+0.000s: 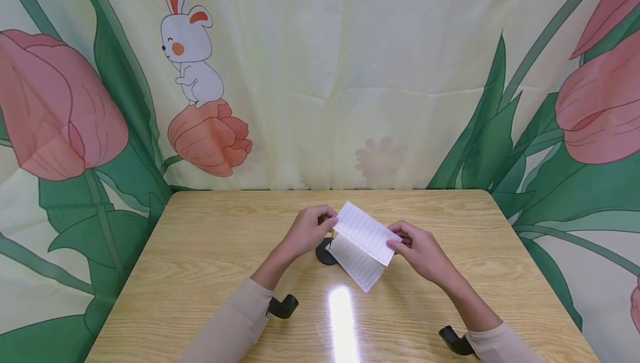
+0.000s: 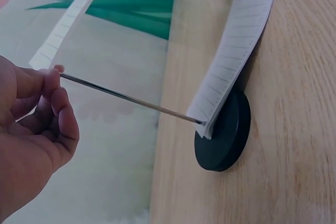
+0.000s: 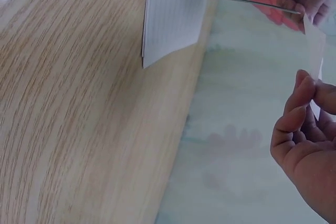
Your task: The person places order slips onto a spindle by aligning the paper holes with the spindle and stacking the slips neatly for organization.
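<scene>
A black round-based paper spike (image 1: pixel 325 257) stands on the table, its thin metal rod (image 2: pixel 126 98) pointing up. Several lined paper sheets (image 2: pixel 231 45) lie skewered by a corner at the foot of the rod. Above them, one lined sheet (image 1: pixel 367 232) is held up at a tilt. My left hand (image 1: pixel 306 229) pinches its left corner between thumb and fingers, right at the rod's tip. Whether the tip goes through the paper is hidden by the fingers. At the sheet's opposite end, my right hand (image 1: pixel 420 252) pinches the edge.
The wood-grain table (image 1: pixel 210 274) reaches back to a curtain (image 1: pixel 300 74) printed with tulips and a rabbit. Black wrist mounts (image 1: pixel 284 307) stick out from both sleeves. A bright light reflection lies on the table front.
</scene>
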Demonstrator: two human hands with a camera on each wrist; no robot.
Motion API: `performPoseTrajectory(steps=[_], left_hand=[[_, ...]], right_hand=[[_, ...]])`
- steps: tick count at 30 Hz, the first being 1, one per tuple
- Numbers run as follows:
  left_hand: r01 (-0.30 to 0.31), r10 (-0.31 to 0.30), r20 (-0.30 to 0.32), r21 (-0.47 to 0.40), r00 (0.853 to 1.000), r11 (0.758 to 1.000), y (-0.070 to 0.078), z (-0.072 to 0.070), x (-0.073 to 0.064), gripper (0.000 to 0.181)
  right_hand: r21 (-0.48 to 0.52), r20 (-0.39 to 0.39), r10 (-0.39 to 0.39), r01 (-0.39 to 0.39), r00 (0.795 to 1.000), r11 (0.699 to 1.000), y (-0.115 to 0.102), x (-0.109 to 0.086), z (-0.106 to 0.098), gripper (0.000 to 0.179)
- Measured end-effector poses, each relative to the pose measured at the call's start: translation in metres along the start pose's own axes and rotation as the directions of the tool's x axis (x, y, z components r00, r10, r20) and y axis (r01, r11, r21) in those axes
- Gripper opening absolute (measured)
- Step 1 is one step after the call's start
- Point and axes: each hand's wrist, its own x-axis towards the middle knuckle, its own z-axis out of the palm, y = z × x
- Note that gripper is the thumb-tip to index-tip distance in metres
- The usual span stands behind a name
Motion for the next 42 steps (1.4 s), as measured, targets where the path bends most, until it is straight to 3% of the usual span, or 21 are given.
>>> performPoseTrajectory(steps=[42], left_hand=[[0.041,-0.043,-0.016,-0.104,0.999,0.994,-0.013,0.008,-0.004,0.016]], right_hand=[[-0.022,0.003,0.005,-0.005,1.000,1.000,0.010,0.000,0.011,0.020]])
